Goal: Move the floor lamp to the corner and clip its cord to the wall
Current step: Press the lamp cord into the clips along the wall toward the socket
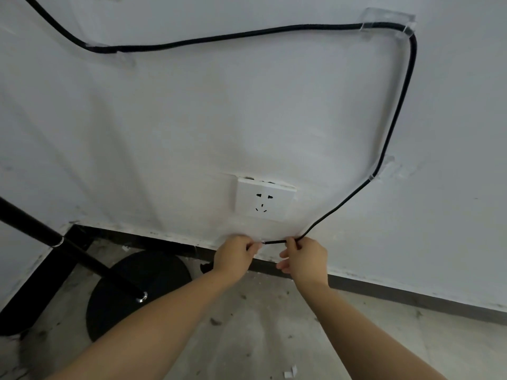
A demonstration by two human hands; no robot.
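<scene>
The black cord (399, 113) runs across the white wall from the top left, through a clear clip (109, 48), another clear clip (384, 21) at the top right, and a third clip (382, 170) lower down. Its lower end reaches both hands just under the wall socket (264, 198). My left hand (236, 256) pinches the cord's end against the wall, perhaps with a small clear clip. My right hand (304, 257) grips the cord a little to the right. The floor lamp's black pole (68, 248) slants down to its round black base (137, 292) in the corner at left.
A dark skirting board (411, 297) runs along the foot of the wall. The concrete floor (260, 338) is dusty with bits of debris, and a small white scrap (290, 373) lies near the bottom edge.
</scene>
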